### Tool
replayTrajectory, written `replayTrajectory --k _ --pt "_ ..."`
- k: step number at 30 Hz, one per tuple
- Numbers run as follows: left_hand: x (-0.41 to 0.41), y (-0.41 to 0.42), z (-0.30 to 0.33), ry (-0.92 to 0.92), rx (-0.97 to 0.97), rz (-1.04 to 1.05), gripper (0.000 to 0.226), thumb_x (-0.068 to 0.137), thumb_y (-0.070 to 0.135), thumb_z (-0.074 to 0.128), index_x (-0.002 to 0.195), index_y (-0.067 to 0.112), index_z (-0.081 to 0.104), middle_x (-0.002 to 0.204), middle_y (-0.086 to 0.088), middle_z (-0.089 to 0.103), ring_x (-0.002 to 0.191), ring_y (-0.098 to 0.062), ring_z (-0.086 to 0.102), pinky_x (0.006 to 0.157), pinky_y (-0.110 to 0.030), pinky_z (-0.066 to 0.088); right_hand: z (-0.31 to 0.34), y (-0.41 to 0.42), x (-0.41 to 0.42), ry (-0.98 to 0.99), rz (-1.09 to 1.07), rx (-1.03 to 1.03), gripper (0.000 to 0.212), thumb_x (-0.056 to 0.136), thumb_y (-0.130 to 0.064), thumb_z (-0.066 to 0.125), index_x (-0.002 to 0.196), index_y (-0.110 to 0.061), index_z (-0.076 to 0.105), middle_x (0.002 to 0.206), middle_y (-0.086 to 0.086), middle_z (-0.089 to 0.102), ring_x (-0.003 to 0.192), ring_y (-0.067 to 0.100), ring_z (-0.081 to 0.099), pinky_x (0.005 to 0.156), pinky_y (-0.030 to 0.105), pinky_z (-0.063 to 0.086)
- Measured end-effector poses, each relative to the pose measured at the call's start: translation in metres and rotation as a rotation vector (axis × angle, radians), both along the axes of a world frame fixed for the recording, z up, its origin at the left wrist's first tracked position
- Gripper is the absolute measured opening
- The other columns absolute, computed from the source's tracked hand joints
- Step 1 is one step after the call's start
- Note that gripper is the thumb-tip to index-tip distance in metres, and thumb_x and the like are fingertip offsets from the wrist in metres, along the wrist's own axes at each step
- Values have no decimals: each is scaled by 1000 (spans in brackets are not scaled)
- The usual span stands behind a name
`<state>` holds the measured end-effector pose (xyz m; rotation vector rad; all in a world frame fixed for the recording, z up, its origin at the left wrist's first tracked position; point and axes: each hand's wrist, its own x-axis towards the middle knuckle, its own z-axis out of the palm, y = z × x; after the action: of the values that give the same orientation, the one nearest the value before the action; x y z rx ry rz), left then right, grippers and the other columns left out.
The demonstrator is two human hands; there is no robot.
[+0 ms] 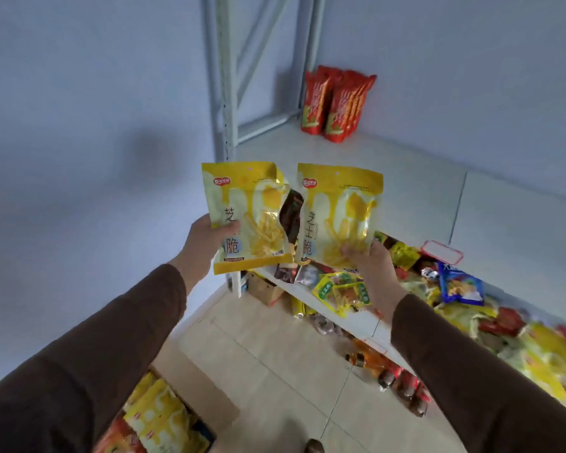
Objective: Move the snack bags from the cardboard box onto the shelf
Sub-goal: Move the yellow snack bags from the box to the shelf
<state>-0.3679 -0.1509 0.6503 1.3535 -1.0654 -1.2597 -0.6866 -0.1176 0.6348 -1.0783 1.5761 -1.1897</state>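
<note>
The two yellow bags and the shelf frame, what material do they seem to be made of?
Yellow bag in the left hand and yellow bag in the right hand: probably glossy plastic film, judging by the glare and creases. Shelf frame: likely pale painted metal, with a row of holes along its upright.

The left hand (206,246) holds one yellow snack bag (242,217) upright in front of the shelf (406,191), and the right hand (370,266) holds a second yellow bag (339,214) just beside it. Red bags (335,104) stand at the shelf's far corner. More mixed packets (455,289) lie heaped along its near right part.
</note>
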Motion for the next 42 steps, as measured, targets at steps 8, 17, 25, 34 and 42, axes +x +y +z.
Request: replayTrajectory --k 8,17,25,34,42 --pt "-167 -141 41 25 -91 -119 35 84 20 80 117 12 71 104 -5 78 99 -25 74 92 -42 56 37 -78 -158 -49 -155 -105 29 92 -17 75 120 -15 69 107 4 77 102 24 72 87 40 59" --pt "-278 -266 48 19 -105 -152 33 84 16 79 116 14 70 104 -5 77 96 -25 74 86 -44 59 47 -169 -254 -90 -210 -136 18 91 -13 74 107 -21 70 108 9 77 102 31 73 97 54 56" --pt "-341 -414 39 25 -108 -247 48 81 24 82 125 19 65 117 0 73 111 -20 68 97 -44 53 40 -271 -291 -121 -282 -141 19 91 -14 75 108 -22 70 108 7 77 101 28 74 93 47 59" --pt "-398 -567 24 40 -88 -338 45 85 19 78 127 13 63 119 -2 70 113 -21 65 102 -44 50 21 -380 -301 -152 -374 -135 23 91 -15 75 113 -17 71 106 7 78 101 31 74 96 55 57" --pt "-430 -631 12 65 -81 -372 46 91 17 73 134 17 58 119 6 67 114 -16 61 95 -35 47 10 -422 -312 -171 -381 -125 30 92 -15 72 121 -9 68 114 13 76 106 35 73 97 59 55"
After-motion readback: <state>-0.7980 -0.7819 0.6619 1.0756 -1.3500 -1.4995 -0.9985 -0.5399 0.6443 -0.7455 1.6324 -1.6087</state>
